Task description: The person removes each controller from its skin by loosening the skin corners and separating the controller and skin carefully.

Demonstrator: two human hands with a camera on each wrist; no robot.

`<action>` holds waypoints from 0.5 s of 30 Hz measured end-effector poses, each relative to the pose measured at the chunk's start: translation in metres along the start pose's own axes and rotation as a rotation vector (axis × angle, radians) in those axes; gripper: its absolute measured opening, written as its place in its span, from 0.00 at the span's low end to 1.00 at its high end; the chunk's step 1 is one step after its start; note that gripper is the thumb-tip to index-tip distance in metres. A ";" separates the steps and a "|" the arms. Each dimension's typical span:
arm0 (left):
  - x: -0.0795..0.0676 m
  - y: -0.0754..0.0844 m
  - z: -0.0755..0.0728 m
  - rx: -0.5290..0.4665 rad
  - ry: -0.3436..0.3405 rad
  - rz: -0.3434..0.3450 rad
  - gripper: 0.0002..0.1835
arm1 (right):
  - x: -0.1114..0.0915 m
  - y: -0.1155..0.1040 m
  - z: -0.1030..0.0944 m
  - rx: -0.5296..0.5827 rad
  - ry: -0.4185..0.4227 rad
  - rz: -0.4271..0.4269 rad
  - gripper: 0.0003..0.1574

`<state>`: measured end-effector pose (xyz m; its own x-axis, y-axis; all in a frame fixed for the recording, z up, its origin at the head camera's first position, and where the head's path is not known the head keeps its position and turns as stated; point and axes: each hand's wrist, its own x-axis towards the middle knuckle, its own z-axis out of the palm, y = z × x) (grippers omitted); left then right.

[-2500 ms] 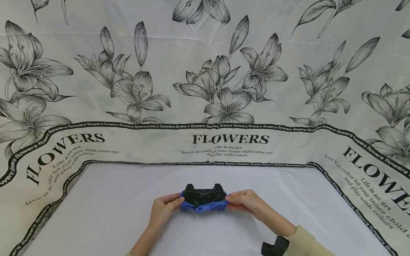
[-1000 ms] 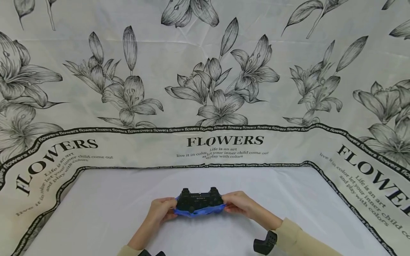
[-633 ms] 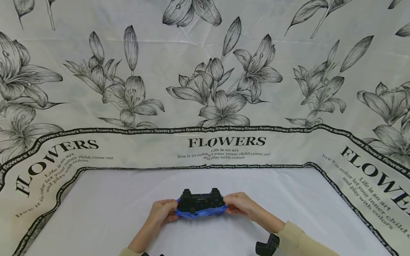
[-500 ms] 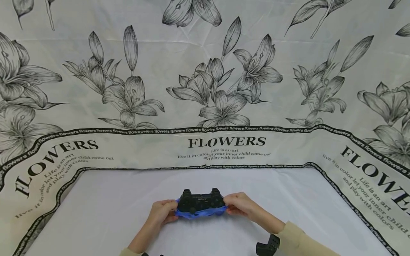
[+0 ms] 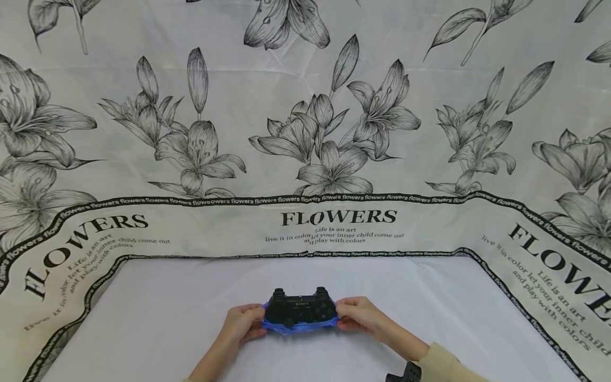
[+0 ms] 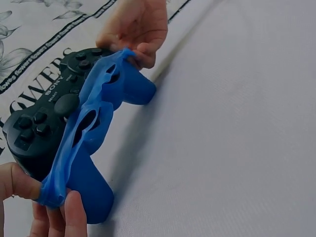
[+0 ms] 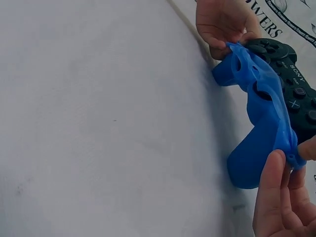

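A black Sony game controller [image 5: 300, 309] is held level between the two hands, its shoulder buttons facing away. A stretchy blue silicone cover [image 6: 94, 190] wraps the controller's grips and lower part, while the upper face with the buttons is bare. The cover's front edge is bunched along the middle, its holes off the buttons. My left hand [image 5: 242, 324] pinches the cover's edge at the left end between thumb and fingers. At the right end, my right hand [image 5: 361, 317] pinches the cover's other side, thumb on top and fingers beneath, as the right wrist view [image 7: 279, 197] shows.
Under the hands spreads a white tabletop [image 5: 157, 313]. A flower-printed cloth [image 5: 334, 122] with black lettered borders rises behind and along both sides. A black wrist device [image 5: 406, 372] sits by the right sleeve [image 5: 448, 366].
Since the earliest frame, the cover has been pulled down off more of the controller's upper face. Over the last half second both hands and controller sit slightly lower in view; the grip stays alike.
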<state>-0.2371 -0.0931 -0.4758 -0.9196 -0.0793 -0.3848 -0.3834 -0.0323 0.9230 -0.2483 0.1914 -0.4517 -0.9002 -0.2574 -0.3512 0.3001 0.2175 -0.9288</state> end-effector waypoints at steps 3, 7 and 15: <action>-0.002 -0.001 0.000 -0.002 -0.007 0.038 0.27 | 0.000 0.000 0.002 0.016 -0.003 0.023 0.25; -0.008 -0.002 0.000 0.022 -0.023 0.087 0.23 | -0.001 0.000 0.004 0.047 -0.024 0.042 0.20; -0.011 0.003 -0.002 0.000 -0.032 0.079 0.24 | -0.002 -0.006 -0.006 0.205 -0.148 0.117 0.16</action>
<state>-0.2281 -0.0938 -0.4685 -0.9492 -0.0496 -0.3108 -0.3098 -0.0272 0.9504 -0.2503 0.1964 -0.4452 -0.8045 -0.3796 -0.4568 0.4701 0.0630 -0.8804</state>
